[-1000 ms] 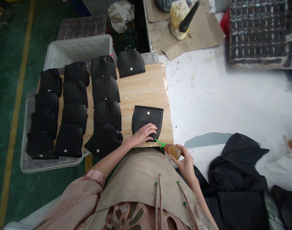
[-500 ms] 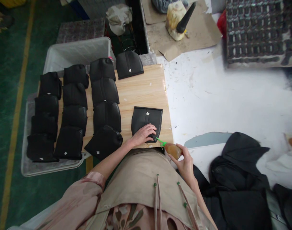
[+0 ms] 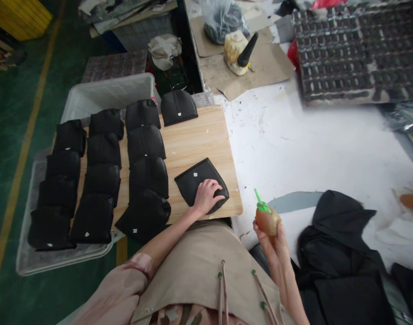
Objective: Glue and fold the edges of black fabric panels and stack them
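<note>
Bottle [image 3: 268,221], drawn farther right of the board [image 3: 204,140]; right hand [image 3: 274,247], fingers wrapped round it. Black pouch [image 3: 190,181], turned askew on the board; left hand [image 3: 208,197] atop it, fingers loosely parted. Beyond board: stained jug [image 3: 234,48].

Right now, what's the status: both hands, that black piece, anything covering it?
Left hand resting on black piece, covering part of it. Right hand holding amber bottle, green nozzle apart from piece. Piece on wooden board.
</note>
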Available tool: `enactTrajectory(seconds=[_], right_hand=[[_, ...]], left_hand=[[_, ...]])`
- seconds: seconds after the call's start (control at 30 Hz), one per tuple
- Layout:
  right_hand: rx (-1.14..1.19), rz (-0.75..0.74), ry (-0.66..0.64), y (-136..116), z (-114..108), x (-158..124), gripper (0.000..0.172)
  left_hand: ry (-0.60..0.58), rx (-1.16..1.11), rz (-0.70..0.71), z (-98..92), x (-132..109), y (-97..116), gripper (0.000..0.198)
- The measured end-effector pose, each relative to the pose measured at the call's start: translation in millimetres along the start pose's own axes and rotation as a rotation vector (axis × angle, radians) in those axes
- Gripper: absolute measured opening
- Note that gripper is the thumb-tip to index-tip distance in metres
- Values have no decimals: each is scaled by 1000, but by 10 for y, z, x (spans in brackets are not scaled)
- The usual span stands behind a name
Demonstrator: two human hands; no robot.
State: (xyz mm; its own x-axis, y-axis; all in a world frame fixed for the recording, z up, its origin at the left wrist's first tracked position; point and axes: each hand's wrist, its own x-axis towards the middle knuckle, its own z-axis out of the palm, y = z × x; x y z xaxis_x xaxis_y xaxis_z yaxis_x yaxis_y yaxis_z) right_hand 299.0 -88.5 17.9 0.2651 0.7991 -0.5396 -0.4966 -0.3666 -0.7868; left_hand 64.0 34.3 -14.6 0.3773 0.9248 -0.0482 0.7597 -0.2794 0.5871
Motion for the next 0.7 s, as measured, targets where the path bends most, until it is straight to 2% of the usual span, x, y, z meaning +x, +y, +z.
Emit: enactTrajectory(seconds=[0.1, 0.23, 0.43, 0.7], right_hand=[[-92, -88, 63, -69, 56, 14, 53], [-335, -203, 198, 6, 90, 4, 57], [-589, -289, 211, 267, 79, 1, 64], [-758, -400, 187, 293, 95, 78, 59]], left_hand=[[84, -7, -68, 78, 154, 76, 23], [105, 3, -40, 111, 190, 66, 21], [104, 33, -30, 111, 144, 42, 20], [102, 52, -25, 129, 146, 48, 19]])
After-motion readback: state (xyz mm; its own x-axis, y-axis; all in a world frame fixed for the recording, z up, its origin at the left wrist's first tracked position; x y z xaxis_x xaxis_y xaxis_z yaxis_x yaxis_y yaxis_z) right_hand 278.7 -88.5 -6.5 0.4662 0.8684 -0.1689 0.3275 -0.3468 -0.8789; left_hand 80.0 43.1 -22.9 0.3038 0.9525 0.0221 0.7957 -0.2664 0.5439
